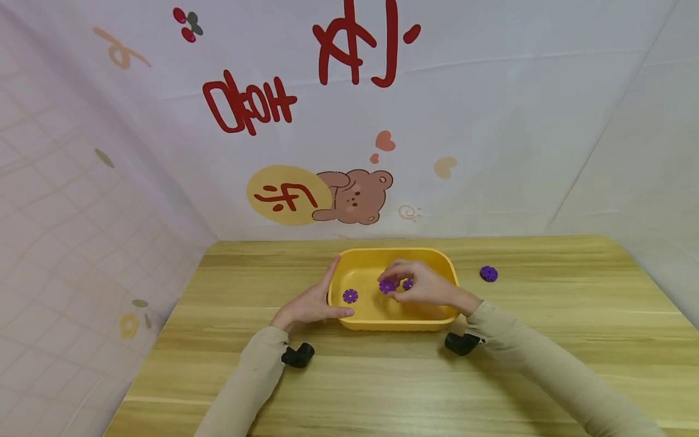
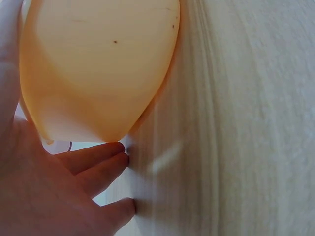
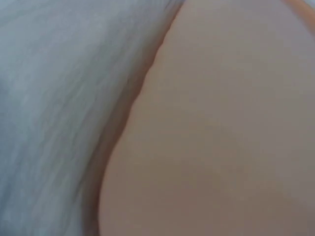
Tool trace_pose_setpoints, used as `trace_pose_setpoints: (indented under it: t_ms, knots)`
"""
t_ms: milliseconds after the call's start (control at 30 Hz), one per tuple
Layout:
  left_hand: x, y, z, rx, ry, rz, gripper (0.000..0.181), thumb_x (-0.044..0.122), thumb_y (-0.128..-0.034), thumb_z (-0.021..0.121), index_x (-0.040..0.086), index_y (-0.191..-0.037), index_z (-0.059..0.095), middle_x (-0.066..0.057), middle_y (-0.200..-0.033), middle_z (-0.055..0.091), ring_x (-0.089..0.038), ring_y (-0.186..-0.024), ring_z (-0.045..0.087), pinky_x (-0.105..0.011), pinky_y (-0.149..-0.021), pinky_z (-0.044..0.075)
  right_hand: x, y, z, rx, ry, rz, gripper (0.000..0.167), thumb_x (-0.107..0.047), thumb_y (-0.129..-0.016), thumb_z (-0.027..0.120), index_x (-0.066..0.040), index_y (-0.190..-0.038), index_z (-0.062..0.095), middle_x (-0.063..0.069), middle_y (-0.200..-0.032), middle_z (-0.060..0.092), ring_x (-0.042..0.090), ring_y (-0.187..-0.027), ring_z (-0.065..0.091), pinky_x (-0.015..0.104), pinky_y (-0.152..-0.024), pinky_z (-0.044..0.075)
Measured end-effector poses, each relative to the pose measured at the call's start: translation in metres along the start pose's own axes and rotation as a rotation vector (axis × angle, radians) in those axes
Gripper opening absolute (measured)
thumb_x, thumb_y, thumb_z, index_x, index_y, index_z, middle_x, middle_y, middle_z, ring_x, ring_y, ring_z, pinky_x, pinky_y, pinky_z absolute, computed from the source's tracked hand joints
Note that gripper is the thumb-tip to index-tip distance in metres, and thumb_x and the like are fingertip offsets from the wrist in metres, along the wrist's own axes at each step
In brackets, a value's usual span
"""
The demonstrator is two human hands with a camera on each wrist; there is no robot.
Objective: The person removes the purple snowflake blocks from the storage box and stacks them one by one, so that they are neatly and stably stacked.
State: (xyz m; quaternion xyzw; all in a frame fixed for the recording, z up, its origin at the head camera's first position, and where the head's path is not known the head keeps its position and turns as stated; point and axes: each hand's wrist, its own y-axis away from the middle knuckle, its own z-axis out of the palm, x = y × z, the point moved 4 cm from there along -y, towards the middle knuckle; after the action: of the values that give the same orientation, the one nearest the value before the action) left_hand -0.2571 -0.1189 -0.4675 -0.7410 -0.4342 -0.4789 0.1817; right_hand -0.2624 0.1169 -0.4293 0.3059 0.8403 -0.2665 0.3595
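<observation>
A yellow plastic basin (image 1: 377, 326) stands on the wooden table. My left hand (image 1: 312, 305) spans its left end, thumb over the front corner and fingers stretched along the outside. In the left wrist view, the straight fingers of the left hand (image 2: 64, 182) lie by the basin's end (image 2: 108, 64), some tips near the tabletop. Inside the basin, my right hand (image 1: 423, 284) pinches a purple snowflake disc (image 1: 387, 287) between thumb and fingers. Another purple disc (image 1: 408, 284) shows partly behind the hand. One more disc (image 1: 350, 296) lies on the basin floor at left.
To the right of the basin, a small stack of purple discs (image 1: 488, 274) lies on the table (image 1: 382, 382). A printed cloth (image 1: 469, 121) hangs behind the table's back edge. The right wrist view is blurred and mostly filled by the basin's outer wall (image 3: 211, 123).
</observation>
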Motion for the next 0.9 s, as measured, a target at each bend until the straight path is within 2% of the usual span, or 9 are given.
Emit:
trace_pose_setpoints:
  t_ms: [133,233,333,400,533,767,900]
  knots:
    - [0.001,-0.001,0.000,-0.008,0.010,0.005,0.119,0.028,-0.0807,0.080,0.027,-0.154,-0.014,-0.019,-0.154,0.025,-0.025,-0.115,0.054,-0.042,-0.108,0.033,-0.013,0.008,-0.011,0.017,-0.025,-0.013,0.032,0.011,-0.077,0.071,0.005,-0.108,0.069,0.019,-0.102,0.066,0.036,-0.087,0.062,0.053,-0.079,0.051]
    - [0.001,-0.002,0.001,-0.011,0.014,0.010,0.119,0.028,-0.0807,0.080,0.026,-0.154,-0.013,-0.019,-0.152,0.028,-0.025,-0.112,0.055,-0.041,-0.107,0.034,0.001,0.015,-0.018,0.050,-0.043,-0.034,0.032,0.009,-0.078,0.072,0.004,-0.109,0.069,0.017,-0.105,0.067,0.032,-0.090,0.063,0.050,-0.081,0.052]
    - [-0.001,-0.003,0.001,-0.015,0.029,0.015,0.119,0.026,-0.0808,0.080,0.026,-0.154,-0.014,-0.019,-0.152,0.029,-0.026,-0.110,0.056,-0.041,-0.107,0.035,0.017,0.021,-0.025,0.083,-0.058,-0.058,0.033,0.006,-0.079,0.073,0.003,-0.111,0.068,0.014,-0.109,0.067,0.026,-0.093,0.063,0.043,-0.084,0.053]
    - [-0.002,-0.002,0.001,-0.018,0.041,0.013,0.119,0.025,-0.0810,0.080,0.027,-0.154,-0.014,-0.019,-0.152,0.029,-0.026,-0.110,0.056,-0.040,-0.107,0.035,0.018,0.024,-0.030,0.095,-0.066,-0.064,0.032,0.004,-0.080,0.074,0.001,-0.112,0.069,0.012,-0.110,0.067,0.023,-0.095,0.063,0.038,-0.085,0.052]
    - [-0.001,-0.002,0.000,-0.024,0.061,0.013,0.119,0.023,-0.0813,0.080,0.026,-0.154,-0.014,-0.019,-0.151,0.030,-0.025,-0.108,0.057,-0.039,-0.105,0.036,0.019,0.030,-0.039,0.102,-0.043,-0.016,0.033,0.002,-0.082,0.073,-0.002,-0.114,0.068,0.012,-0.114,0.065,0.020,-0.098,0.061,0.035,-0.088,0.050]
    - [-0.001,-0.002,0.001,-0.024,0.047,0.016,0.119,0.024,-0.0815,0.080,0.025,-0.154,-0.015,-0.019,-0.149,0.032,-0.023,-0.105,0.058,-0.039,-0.105,0.037,0.020,0.040,-0.051,0.112,-0.006,0.062,0.038,0.012,-0.080,0.070,0.002,-0.116,0.066,0.016,-0.115,0.064,0.027,-0.098,0.060,0.049,-0.089,0.048]
    - [-0.001,-0.003,0.001,-0.027,0.054,0.020,0.119,0.023,-0.0816,0.080,0.027,-0.154,-0.015,-0.019,-0.150,0.030,-0.024,-0.106,0.058,-0.039,-0.104,0.038,0.019,0.046,-0.058,0.117,0.003,0.063,0.039,0.012,-0.080,0.070,0.003,-0.117,0.065,0.014,-0.114,0.064,0.024,-0.098,0.060,0.036,-0.091,0.049]
